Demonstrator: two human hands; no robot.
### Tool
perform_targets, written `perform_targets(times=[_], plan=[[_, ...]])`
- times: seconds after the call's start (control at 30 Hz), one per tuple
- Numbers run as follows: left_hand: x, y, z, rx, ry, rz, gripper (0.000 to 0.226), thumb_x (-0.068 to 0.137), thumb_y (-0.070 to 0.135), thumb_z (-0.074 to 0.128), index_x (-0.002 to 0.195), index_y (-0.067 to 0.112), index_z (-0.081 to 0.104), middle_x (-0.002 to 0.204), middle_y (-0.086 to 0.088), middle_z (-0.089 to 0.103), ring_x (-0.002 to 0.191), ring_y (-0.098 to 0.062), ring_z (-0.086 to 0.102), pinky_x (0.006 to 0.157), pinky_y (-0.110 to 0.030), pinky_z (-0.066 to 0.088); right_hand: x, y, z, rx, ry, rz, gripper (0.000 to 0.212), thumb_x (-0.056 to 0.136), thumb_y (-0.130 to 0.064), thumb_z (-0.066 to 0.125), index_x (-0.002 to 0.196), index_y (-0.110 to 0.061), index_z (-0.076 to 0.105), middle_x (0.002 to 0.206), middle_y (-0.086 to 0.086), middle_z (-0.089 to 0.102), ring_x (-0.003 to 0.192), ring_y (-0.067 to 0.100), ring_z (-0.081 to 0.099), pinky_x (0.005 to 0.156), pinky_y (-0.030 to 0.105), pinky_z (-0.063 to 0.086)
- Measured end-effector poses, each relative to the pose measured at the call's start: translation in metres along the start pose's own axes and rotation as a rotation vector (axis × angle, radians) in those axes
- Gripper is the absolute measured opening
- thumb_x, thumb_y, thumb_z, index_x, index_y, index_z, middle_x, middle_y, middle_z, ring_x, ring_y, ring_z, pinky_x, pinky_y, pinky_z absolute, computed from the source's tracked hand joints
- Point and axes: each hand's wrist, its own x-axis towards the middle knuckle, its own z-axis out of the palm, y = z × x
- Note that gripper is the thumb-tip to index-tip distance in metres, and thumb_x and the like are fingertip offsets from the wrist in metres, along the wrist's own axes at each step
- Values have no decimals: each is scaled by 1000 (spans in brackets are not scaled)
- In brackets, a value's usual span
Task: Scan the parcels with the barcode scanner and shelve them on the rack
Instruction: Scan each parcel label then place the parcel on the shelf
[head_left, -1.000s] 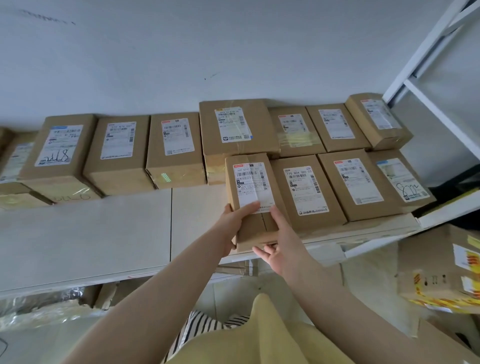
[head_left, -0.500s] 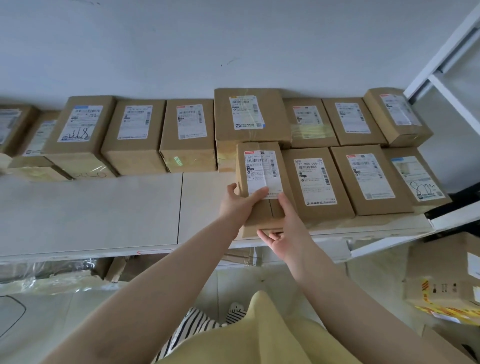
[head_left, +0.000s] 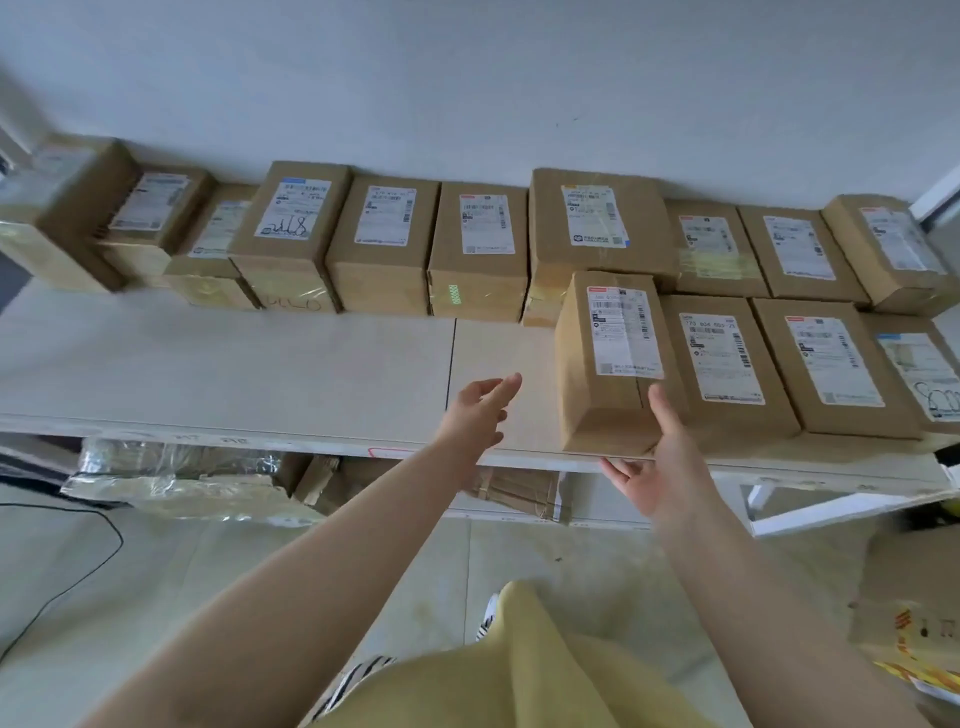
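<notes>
A brown parcel (head_left: 608, 364) with a white label lies on the white rack shelf (head_left: 234, 374), at the left end of the front row of parcels. My right hand (head_left: 657, 462) is open at its near right corner, thumb against the cardboard, fingers spread below the shelf edge. My left hand (head_left: 480, 408) is open over the bare shelf just left of the parcel, not touching it. Several more labelled parcels stand in a back row (head_left: 384, 244) along the wall. No barcode scanner is in view.
Flattened cardboard and plastic wrap (head_left: 176, 483) lie under the shelf. A black cable (head_left: 88, 577) runs over the floor at left. A carton with red and yellow markings (head_left: 914, 623) sits on the floor at right. A white rack post (head_left: 940, 192) rises at far right.
Both hands have let go of the parcel, which now rests on the shelf. My left hand has drawn away to the left. The view has shifted left, showing more parcels.
</notes>
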Motion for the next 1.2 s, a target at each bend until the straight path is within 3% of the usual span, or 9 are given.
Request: perform_targets(times=[0.13, 0.23, 0.3, 0.37, 0.47, 0.67, 0.83, 1.1, 1.2], plan=[[-21, -24, -78, -163, 87, -8, 36, 99, 35, 63, 124, 9, 62, 115, -6, 69, 102, -19, 65, 88, -33, 52, -26, 71, 7, -97, -47, 105, 91, 82, -55, 72, 152, -13, 35, 150, 20, 39, 121, 29, 53, 107, 46, 46], [-41, -41, -136, -307, 203, -54, 23, 98, 29, 65, 113, 11, 66, 105, -6, 71, 91, -18, 67, 76, -30, 53, -41, 132, 41, -143, -242, 222, 70, 91, -55, 59, 140, -6, 51, 139, 15, 55, 125, 27, 53, 113, 44, 38], [-60, -53, -179, -417, 280, -63, 14, 97, 24, 67, 101, 11, 67, 96, -6, 71, 82, -19, 67, 72, -29, 52, -56, 169, 84, -183, -318, 168, 48, 94, -46, 59, 123, -7, 63, 121, 10, 67, 110, 23, 61, 103, 37, 46], [-81, -65, -224, -478, 338, -41, 12, 97, 20, 67, 99, 8, 67, 87, -7, 70, 79, -20, 68, 73, -28, 52, -75, 204, 131, -257, -390, 70, 29, 96, -36, 60, 106, -10, 67, 103, 8, 71, 90, 19, 65, 83, 29, 51], [-117, -81, -292, -535, 449, -9, 6, 97, 17, 66, 99, 12, 69, 85, -1, 72, 80, -15, 69, 77, -27, 54, -99, 259, 192, -423, -469, -33, 15, 97, -26, 62, 96, -12, 67, 89, 6, 72, 78, 16, 65, 72, 25, 50], [-179, -112, -419, -714, 695, 48, 6, 97, 15, 64, 100, 13, 68, 86, 2, 72, 76, -10, 67, 69, -23, 51, -140, 368, 282, -600, -624, -32, 11, 95, -20, 65, 96, -9, 66, 82, 5, 71, 71, 14, 64, 64, 22, 50], [-207, -140, -496, -901, 861, 37, 5, 98, 15, 62, 99, 14, 67, 82, 2, 71, 72, -10, 65, 68, -22, 52, -167, 448, 338, -782, -721, 49, 11, 95, -21, 65, 94, -10, 68, 80, 4, 73, 72, 15, 66, 69, 25, 51], [-199, -149, -604, -1033, 1000, 41, 8, 99, 15, 60, 103, 13, 66, 87, 0, 71, 75, -10, 66, 72, -22, 52, -191, 540, 448, -900, -763, 176, 10, 94, -19, 66, 93, -9, 67, 70, 2, 72, 66, 15, 65, 67, 24, 53], [-189, -139, -653, -1036, 1018, 56, 8, 99, 15, 59, 103, 13, 65, 87, -1, 70, 77, -11, 66, 72, -22, 51, -194, 566, 500, -936, -797, 179, 16, 94, -21, 66, 103, -8, 68, 76, 2, 73, 70, 14, 66, 72, 25, 55]])
